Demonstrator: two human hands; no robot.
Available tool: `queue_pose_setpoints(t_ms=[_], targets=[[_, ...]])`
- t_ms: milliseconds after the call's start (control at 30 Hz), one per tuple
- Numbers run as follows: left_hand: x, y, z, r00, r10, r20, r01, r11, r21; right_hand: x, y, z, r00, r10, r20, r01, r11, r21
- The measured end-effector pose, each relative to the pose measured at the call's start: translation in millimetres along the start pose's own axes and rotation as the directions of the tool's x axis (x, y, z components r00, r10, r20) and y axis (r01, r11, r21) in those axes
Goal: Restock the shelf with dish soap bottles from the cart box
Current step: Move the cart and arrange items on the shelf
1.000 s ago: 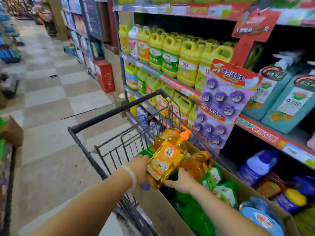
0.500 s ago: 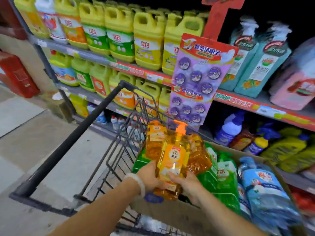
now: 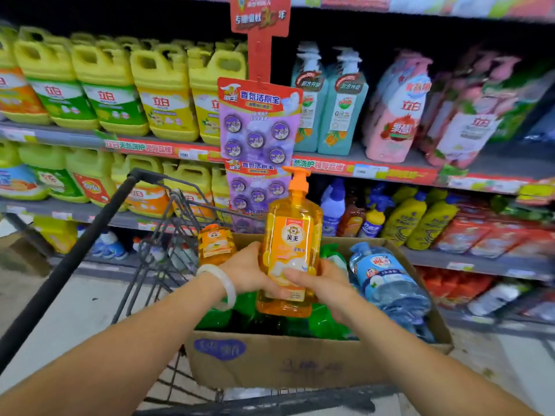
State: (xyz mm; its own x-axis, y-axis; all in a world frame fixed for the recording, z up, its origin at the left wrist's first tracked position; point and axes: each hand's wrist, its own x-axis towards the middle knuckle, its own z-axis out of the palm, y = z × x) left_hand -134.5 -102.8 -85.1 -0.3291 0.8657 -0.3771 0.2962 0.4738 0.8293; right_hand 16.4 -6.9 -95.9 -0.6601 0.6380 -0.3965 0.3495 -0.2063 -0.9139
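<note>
Fingers of the left hand [image 3: 250,273] and right hand [image 3: 322,283] both wrap around the orange soap bottle [image 3: 289,250], holding it upright above the cardboard box [image 3: 270,360] in the cart [image 3: 90,244]. Second orange bottle [image 3: 214,244] sits left, blue bottle [image 3: 387,280] right, shelf [image 3: 375,171] behind.

Orange bottle [image 3: 289,253] – brown box [image 3: 288,360]

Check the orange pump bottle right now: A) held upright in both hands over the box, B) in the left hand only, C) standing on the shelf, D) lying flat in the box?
A: the bottle stands upright, left hand and right hand gripping its lower half above the box.
</note>
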Motion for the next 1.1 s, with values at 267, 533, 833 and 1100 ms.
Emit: queue_pose_setpoints(t_ms=[267, 533, 833, 1100], targets=[[11, 131, 137, 0.967, 0.252, 0.049, -0.25, 0.968, -0.027, -83, -2, -167, 0.962, -0.165, -0.219, 0.171, 0.985, 0.008], [22, 259, 316, 0.852, 0.476, 0.22, -0.487, 0.873, -0.004, -186, 33, -352, 0.886, -0.207, -0.415, 0.246, 0.968, 0.042], [70, 357, 495, 0.778, 0.523, 0.348, -0.542, 0.839, -0.05, -251, 90, -529, 0.755, -0.129, -0.643, 0.276, 0.952, 0.133], [167, 459, 642, 0.626, 0.555, 0.549, -0.591, 0.796, -0.131, -254, 119, -694, 0.631, -0.058, -0.774, 0.31, 0.933, 0.183]])
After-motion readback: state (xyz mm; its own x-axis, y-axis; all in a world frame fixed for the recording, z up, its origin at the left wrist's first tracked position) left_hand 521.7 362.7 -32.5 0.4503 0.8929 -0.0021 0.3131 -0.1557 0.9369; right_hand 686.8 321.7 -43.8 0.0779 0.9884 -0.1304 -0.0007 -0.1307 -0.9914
